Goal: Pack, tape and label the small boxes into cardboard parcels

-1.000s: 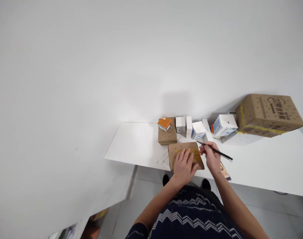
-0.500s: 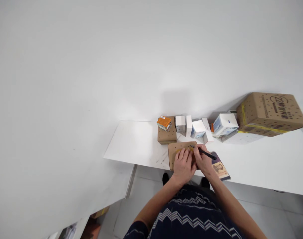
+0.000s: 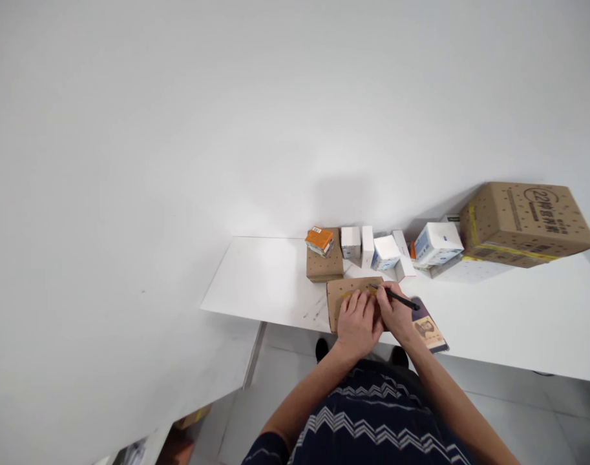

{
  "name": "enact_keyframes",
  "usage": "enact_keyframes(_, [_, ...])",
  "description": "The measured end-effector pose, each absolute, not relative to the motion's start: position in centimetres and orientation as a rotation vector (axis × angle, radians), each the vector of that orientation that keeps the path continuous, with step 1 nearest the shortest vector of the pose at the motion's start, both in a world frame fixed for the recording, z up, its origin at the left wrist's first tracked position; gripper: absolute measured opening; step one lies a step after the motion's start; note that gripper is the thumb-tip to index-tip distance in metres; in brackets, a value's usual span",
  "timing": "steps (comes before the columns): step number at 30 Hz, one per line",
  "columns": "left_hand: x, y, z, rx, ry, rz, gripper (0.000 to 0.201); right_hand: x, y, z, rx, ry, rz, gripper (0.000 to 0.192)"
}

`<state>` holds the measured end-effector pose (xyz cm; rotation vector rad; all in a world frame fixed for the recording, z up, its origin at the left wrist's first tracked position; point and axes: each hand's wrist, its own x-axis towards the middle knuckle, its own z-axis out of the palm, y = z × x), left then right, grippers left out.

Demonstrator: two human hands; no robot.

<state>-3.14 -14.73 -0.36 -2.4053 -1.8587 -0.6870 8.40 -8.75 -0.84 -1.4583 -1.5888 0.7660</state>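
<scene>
A flat brown cardboard box (image 3: pixel 338 303) with small dark dots lies at the table's near edge. My left hand (image 3: pixel 357 324) rests across its top, fingers laid over the surface and slightly bent. A strip of yellow shows by the fingertips, partly covered by them. My right hand (image 3: pixel 394 313) is closed in a pen-like grip around a slim black pen-like tool (image 3: pixel 402 299), whose tip meets the box near its far right corner. The fingers hide part of the tool. Beside my right wrist lies a dark booklet-like item (image 3: pixel 426 327) with a portrait picture.
Behind stands another brown box (image 3: pixel 324 266) with an orange carton (image 3: pixel 318 238) on top. Several white cartons (image 3: pixel 386 249) line the wall side. To the right are a white-blue carton (image 3: pixel 439 243) and a large brown box (image 3: pixel 530 223). The white table (image 3: pixel 256 274) has a near edge.
The view has shifted very slightly. Both hands, the tool and the box stay in practically the same places.
</scene>
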Motion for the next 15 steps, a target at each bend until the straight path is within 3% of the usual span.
enact_keyframes(15, [-2.99,-14.88,-0.37,-2.373,-1.827,-0.692,0.047,8.5,-8.74,-0.65,-1.454,-1.59,0.785,0.028])
